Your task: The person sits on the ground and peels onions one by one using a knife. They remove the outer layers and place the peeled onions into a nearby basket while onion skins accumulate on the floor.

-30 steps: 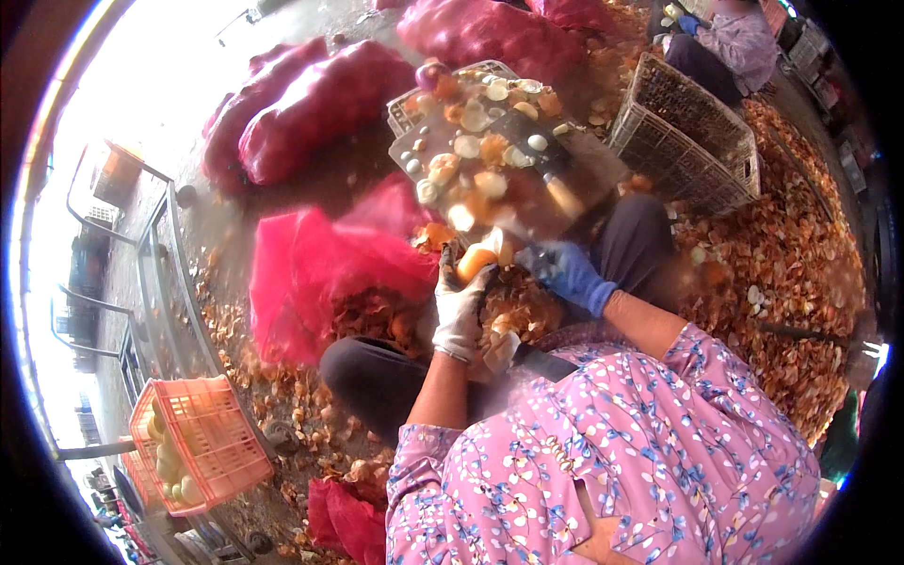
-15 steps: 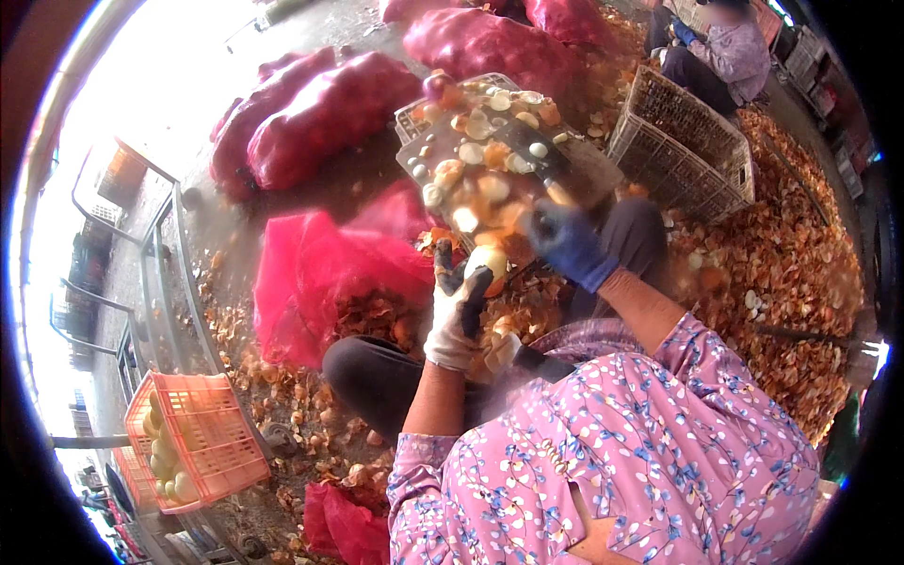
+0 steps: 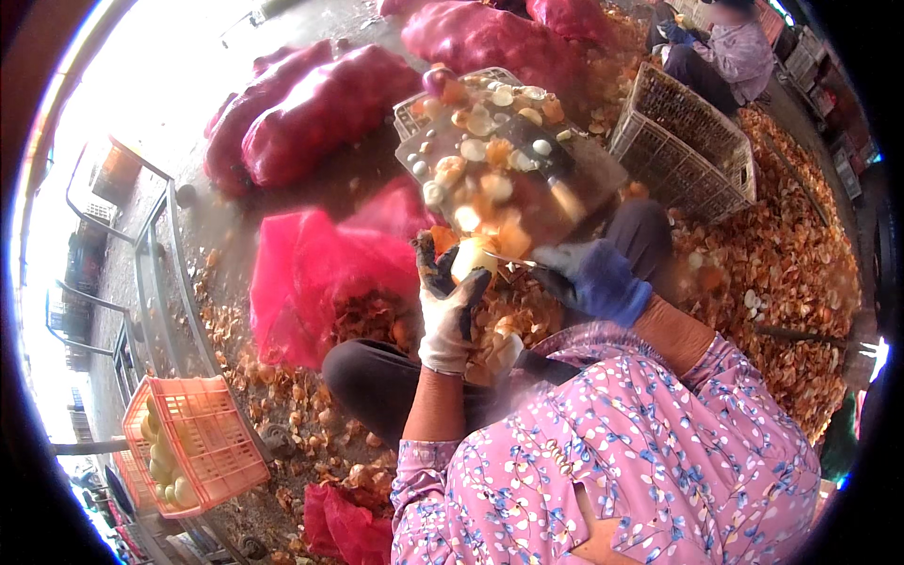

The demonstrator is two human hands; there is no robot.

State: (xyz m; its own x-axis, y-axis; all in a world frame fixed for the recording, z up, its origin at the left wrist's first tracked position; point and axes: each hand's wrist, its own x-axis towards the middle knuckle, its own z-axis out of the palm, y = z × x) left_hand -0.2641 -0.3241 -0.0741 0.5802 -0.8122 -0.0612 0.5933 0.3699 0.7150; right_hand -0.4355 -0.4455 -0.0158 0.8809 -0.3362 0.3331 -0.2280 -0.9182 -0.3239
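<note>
My left hand (image 3: 446, 315), in a white glove with dark fingers, is closed around a pale peeled onion (image 3: 474, 261). A knife (image 3: 508, 258) is gripped in my right hand (image 3: 595, 278), which wears a blue glove with dark fingers. Its thin blade reaches left to the onion's right side and appears to touch it. Just beyond my hands, a board (image 3: 593, 174) rests on a crate and carries onion pieces and peel. A wooden handle (image 3: 567, 201) with a dark blade lies there too, near the board's right side.
Red mesh sacks (image 3: 330, 113) lie at the far left and back. A loose pink mesh bag (image 3: 301, 273) spreads left of my knee. An empty-looking crate (image 3: 683, 141) stands right of the board; an orange crate (image 3: 202, 443) holds onions. Onion skins (image 3: 772, 311) cover the floor. Another person (image 3: 734, 56) sits far right.
My right hand has come down and slightly right from beside the board, and its knife blade is now at the onion. My left hand has shifted slightly left with the onion.
</note>
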